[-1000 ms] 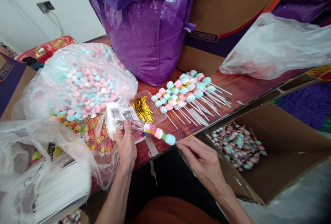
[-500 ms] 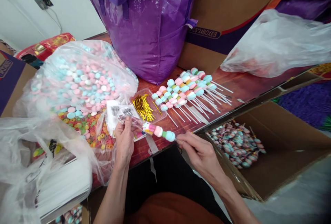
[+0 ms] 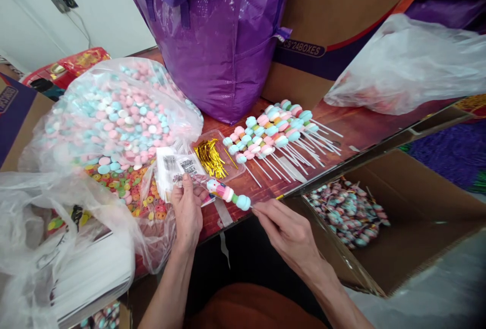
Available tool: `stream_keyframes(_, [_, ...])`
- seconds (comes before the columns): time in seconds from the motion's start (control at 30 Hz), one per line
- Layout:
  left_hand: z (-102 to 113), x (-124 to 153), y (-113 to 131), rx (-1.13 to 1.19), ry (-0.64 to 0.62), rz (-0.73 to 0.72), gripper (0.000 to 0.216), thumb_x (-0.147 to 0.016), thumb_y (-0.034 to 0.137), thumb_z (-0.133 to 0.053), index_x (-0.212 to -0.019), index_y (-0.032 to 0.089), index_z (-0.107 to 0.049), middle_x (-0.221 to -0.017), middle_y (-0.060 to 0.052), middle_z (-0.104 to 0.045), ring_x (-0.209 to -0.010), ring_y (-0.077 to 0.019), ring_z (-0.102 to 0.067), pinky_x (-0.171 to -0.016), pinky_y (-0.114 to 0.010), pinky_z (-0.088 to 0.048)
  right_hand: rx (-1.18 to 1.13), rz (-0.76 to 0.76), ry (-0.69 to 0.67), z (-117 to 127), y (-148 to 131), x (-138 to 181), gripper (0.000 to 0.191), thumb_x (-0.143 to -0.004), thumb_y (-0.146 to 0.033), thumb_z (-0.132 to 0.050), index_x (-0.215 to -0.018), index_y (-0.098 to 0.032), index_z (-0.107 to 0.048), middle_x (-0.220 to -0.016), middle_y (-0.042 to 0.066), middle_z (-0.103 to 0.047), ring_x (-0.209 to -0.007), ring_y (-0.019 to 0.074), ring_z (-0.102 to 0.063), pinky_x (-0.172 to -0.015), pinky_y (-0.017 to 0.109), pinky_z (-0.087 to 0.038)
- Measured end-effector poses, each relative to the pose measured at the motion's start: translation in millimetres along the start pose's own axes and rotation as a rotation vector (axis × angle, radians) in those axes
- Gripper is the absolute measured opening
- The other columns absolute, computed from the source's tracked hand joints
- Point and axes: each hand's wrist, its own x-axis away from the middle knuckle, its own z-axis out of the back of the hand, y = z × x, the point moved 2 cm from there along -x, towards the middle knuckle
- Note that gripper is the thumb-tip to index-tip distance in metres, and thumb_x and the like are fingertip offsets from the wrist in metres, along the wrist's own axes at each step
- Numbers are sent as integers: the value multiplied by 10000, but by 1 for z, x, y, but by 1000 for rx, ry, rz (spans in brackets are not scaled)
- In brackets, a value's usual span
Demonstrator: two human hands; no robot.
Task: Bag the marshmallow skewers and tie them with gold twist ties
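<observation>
Two hands are working at the near edge of the table (image 3: 353, 129); I am watching the left hand (image 3: 186, 215) pinching a clear sleeve (image 3: 199, 183) near its mouth, thumb on top and fingers closed beneath, most likely so that the opening holds steady; the right hand (image 3: 288, 230) is gripping the stick end of a candy skewer (image 3: 230, 195) between closed fingertips, which is leaving the sweets untouched. Its pink tip appears to be sitting just inside the sleeve, above the table edge. A tray of gold ties (image 3: 210, 157) and a stack of sleeves (image 3: 169, 167) are lying just beyond the left hand, within easy reach I judge; a row of bare skewers (image 3: 273, 131) is lying further back, and wrapped skewers (image 3: 347, 212) are filling the box (image 3: 417, 202) on the right.
</observation>
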Motion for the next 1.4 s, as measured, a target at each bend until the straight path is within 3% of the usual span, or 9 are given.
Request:
stream_keyframes(0.3, [1, -1, -2, 27, 41, -30, 469, -652, 507, -848, -875, 183, -593, -815, -3, -730, -683, -142, -713, -645, -248, -559, -73, -143, 83, -6, 2, 7, 135, -940, -125, -591, -873, -203, -678, -720, 13, -635, -624, 136, -586, -615, 258, -469])
stream_keyframes(0.57, [2, 4, -1, -79, -73, -14, 422, -746, 551, -767, -879, 191, -593, -816, -7, -709, -694, -130, -696, -668, -244, -546, -114, -122, 40, -5, 9, 5, 130, -943, -152, -592, -877, -206, -690, -731, 18, -663, -638, 143, -609, -617, 260, -489])
stream_keyframes(0.7, [2, 6, -6, -106, -127, 17, 367, -714, 426, -836, -874, 183, -613, -825, 18, -671, -704, -89, -648, -614, -178, -498, -57, -97, 49, -8, 7, 4, 139, -955, -158, -569, -901, -208, -687, -755, 34, -676, -660, 153, -633, -637, 264, -509])
stream_keyframes(0.9, [4, 6, -9, -86, -162, 79, 354, -696, 381, -856, -923, 180, -675, -886, 5, -681, -781, -107, -654, -693, -216, -524, 5, -85, 17, -7, 6, 3, 163, -975, -185, -515, -960, -212, -676, -764, 37, -688, -625, 153, -635, -635, 267, -506])
stream_keyframes(1.1, [0, 7, -13, -47, -174, 83, 361, -687, 401, -861, -907, 182, -677, -844, 12, -696, -739, -96, -660, -674, -203, -516, -111, -262, -157, -9, 3, 1, 237, -1003, -255, -468, -812, -209, -601, -607, -40, -488, -522, 106, -465, -544, 232, -392])
stream_keyframes(1.23, [-4, 10, -14, -16, -222, 105, 369, -707, 428, -844, -926, 187, -670, -857, -29, -738, -791, -152, -710, -722, -259, -548, -334, -436, -301, -11, 1, 0, 351, -1011, -343, -447, -693, -206, -501, -582, -49, -430, -533, 102, -409, -528, 230, -346])
stream_keyframes(1.4, [-4, 11, -12, -19, -275, 180, 393, -714, 459, -830, -933, 183, -656, -907, -72, -767, -859, -220, -743, -805, -355, -574, -621, -625, -332, -12, 7, -1, 332, -965, -447, -506, -787, -183, -600, -505, -72, -397, -458, 95, -329, -456, 225, -285])
